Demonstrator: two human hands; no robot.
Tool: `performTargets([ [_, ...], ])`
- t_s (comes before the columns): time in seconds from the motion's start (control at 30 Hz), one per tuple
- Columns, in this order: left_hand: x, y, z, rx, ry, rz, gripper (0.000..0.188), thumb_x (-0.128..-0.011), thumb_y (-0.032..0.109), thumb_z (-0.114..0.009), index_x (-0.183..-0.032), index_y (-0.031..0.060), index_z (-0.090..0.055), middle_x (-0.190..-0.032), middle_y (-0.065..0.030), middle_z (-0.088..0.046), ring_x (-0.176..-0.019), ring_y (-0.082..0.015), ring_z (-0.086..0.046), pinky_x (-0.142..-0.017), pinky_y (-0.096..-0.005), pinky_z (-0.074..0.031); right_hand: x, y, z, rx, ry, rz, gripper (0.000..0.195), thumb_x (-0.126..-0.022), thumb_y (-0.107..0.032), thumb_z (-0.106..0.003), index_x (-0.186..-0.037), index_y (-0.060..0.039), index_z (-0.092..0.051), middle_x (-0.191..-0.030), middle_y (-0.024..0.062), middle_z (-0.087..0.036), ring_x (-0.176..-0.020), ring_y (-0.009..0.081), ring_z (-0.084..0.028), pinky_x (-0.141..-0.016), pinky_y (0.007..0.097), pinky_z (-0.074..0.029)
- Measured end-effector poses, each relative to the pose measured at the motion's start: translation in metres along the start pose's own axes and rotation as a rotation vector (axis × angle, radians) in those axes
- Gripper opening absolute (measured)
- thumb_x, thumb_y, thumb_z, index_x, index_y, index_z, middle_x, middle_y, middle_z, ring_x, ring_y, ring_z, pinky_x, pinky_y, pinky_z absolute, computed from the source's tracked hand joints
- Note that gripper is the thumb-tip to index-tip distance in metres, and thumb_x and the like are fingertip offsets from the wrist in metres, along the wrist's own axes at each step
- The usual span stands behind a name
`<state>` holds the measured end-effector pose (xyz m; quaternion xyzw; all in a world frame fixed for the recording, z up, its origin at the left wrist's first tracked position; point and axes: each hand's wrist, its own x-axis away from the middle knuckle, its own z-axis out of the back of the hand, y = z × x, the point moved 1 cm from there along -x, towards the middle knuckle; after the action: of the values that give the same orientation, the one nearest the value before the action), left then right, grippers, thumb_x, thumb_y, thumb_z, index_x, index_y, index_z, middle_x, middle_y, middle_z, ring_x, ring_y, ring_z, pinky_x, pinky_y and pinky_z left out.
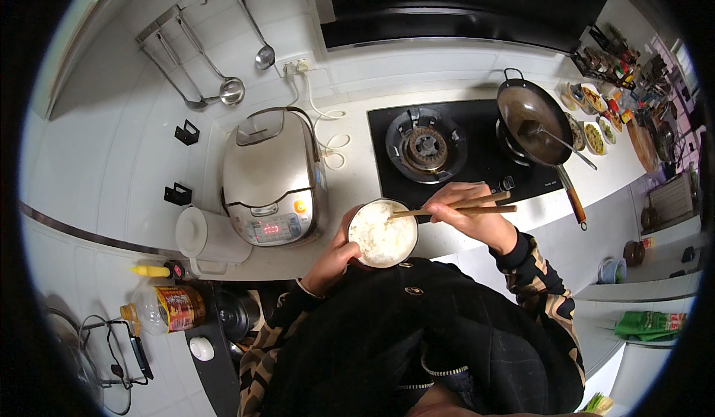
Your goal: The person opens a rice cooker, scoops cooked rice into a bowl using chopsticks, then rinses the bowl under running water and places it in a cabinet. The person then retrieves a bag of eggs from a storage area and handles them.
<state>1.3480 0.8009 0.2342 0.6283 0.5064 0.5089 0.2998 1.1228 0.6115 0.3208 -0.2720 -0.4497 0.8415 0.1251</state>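
A round bowl rests in my left hand (336, 255), its thumb hooked over the rim. White cooked rice (384, 235) fills the bowl (415, 240) nearly to the top. Between the fingers of my right hand (469, 216) is a pair of wooden chopsticks (487, 205). One chopstick's tip touches the rice; the other tip is hidden by the hand. Just left of the bowl stands a rice cooker (273, 162), lid down, with its display lit.
A gas hob (373, 137) has a bare burner (427, 146). A wok (511, 101) with a spatula (564, 146) sits on the right burner. A white jug (209, 235) and an oil bottle (145, 308) stand at left. Small dishes of food (595, 137) line the far right.
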Motion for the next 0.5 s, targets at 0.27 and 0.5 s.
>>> performTargets([
  [0.27,-0.003,-0.011,-0.005,-0.022,-0.082,-0.043,0.089,-0.078,0.004,-0.049,-0.163,0.0035,-0.023,-0.159,-0.0124,-0.039,-0.149,-0.0234,-0.038,-0.121,-0.0352,-0.034,0.020,0.037,-0.025,-0.383,0.049,-0.404,0.021,-0.103,-0.014,-0.069,-0.098,0.0056,-0.075,-0.087,0.0135,-0.078,-0.074,0.0162,-0.074,-0.070,0.0285,-0.061],
  [0.5,-0.003,-0.023,-0.003,0.086,-0.067,-0.009,0.090,-0.076,0.004,-0.049,-0.162,0.0044,-0.026,-0.157,-0.0130,-0.044,-0.148,-0.0242,-0.041,-0.123,-0.0364,-0.033,0.048,0.068,-0.040,-0.662,0.230,-0.557,0.038,-0.111,-0.027,-0.055,-0.103,0.0065,-0.071,-0.083,0.0152,-0.075,-0.069,0.0186,-0.074,-0.067,0.0295,-0.063],
])
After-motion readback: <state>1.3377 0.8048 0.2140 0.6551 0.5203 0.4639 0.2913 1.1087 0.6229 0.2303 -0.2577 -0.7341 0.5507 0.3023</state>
